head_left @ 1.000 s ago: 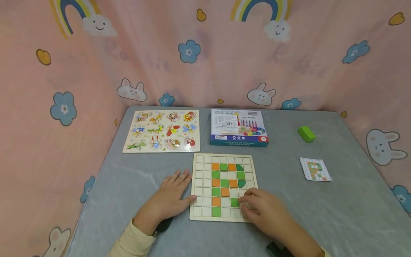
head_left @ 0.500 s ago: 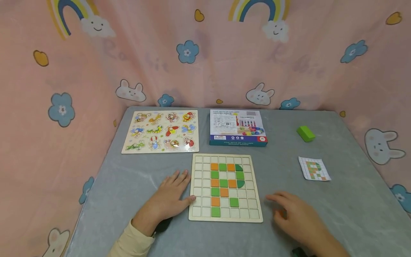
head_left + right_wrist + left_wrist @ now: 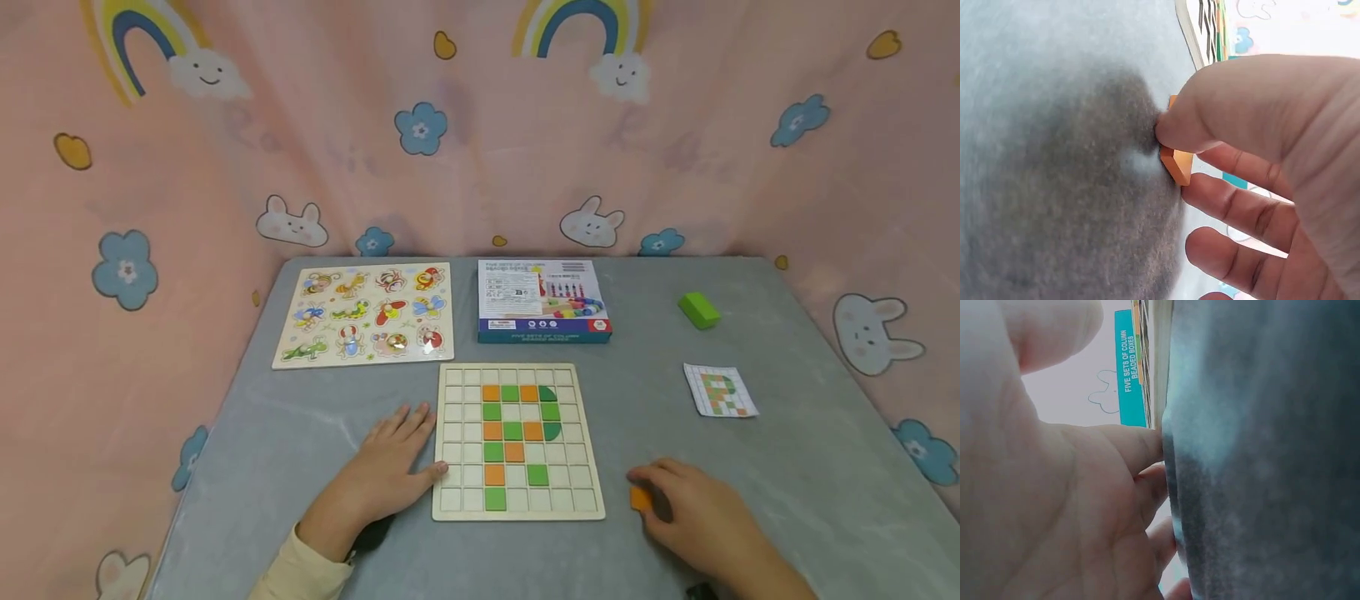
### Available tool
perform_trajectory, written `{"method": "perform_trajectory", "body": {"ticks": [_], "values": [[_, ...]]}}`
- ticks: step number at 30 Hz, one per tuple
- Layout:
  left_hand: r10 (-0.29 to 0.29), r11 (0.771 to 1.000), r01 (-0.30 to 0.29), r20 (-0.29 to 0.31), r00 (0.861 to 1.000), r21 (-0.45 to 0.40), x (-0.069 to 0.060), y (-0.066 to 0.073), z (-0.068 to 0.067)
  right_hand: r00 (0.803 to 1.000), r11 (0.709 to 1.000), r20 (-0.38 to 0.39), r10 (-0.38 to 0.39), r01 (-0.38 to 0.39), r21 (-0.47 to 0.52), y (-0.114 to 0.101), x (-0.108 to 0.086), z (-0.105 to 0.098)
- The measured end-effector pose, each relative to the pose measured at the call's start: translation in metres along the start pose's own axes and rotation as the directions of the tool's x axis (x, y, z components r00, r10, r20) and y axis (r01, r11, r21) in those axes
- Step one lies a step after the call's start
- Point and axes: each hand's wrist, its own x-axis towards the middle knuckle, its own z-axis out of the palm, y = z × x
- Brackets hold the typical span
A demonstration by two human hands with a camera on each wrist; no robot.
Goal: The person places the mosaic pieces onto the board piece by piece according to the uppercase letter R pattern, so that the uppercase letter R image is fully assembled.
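Note:
A pale wooden grid board [image 3: 459, 400] lies on the table with orange, green and dark green pieces set in its squares, some with a rounded corner. At its left edge my left hand [image 3: 378, 475] rests with fingers spread, the thumb on the board's rim. To the right of the board, my right hand [image 3: 701, 512] pinches a small orange block [image 3: 640, 498] at table level. The right wrist view shows the orange block [image 3: 1177, 167] between thumb and fingers, partly hidden by the thumb. In the left wrist view, the left fingertips meet the board's side.
A printed pattern card [image 3: 722, 391] lies on the right, with a bright green block [image 3: 699, 310] behind it. At the back stand a boxed bead set [image 3: 543, 302] and an insect puzzle board [image 3: 363, 315]. A pink patterned curtain [image 3: 480, 183] surrounds the table's far side.
My right hand has drawn away from the board to the right and now holds an orange block. The left hand has stayed in place. The head view has shifted slightly.

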Motion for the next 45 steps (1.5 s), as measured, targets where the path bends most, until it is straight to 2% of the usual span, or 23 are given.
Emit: {"method": "perform_trajectory", "body": {"ticks": [7, 12, 16, 23, 29, 33, 38, 45], "values": [[0.003, 1.000, -0.003, -0.021, 1.000, -0.012, -0.002, -0.002, 0.002, 1.000, 1.000, 0.029, 0.002, -0.002, 0.008, -0.002, 0.002, 0.000], [-0.011, 1.000, 0.011, -0.033, 0.999, -0.004, 0.000, -0.007, 0.009, 1.000, 1.000, 0.021, -0.002, 0.002, 0.014, -0.004, 0.001, 0.001], [0.006, 1.000, -0.006, -0.046, 0.999, -0.010, 0.000, -0.007, 0.009, 1.000, 1.000, 0.023, 0.011, -0.012, 0.022, -0.004, 0.002, 0.004], [0.001, 1.000, -0.002, -0.029, 1.000, -0.010, -0.001, -0.007, 0.006, 0.999, 0.999, 0.022, 0.030, -0.031, 0.028, -0.006, 0.002, 0.006], [-0.008, 1.000, 0.009, -0.032, 0.999, 0.019, 0.002, -0.012, 0.011, 0.999, 0.999, 0.009, 0.031, -0.031, 0.034, -0.006, 0.002, 0.007], [-0.003, 1.000, 0.003, -0.022, 1.000, 0.008, 0.001, -0.008, 0.008, 0.999, 0.999, -0.006, 0.039, -0.039, 0.037, -0.007, 0.001, 0.008], [0.003, 1.000, -0.003, -0.011, 1.000, 0.002, 0.000, -0.002, 0.002, 0.998, 0.997, 0.019, 0.065, -0.066, 0.037, -0.006, 0.002, 0.008], [0.004, 1.000, -0.004, -0.013, 1.000, 0.012, 0.000, 0.001, 0.001, 0.997, 0.996, 0.006, 0.074, -0.074, 0.047, -0.013, 0.004, 0.005]]}}
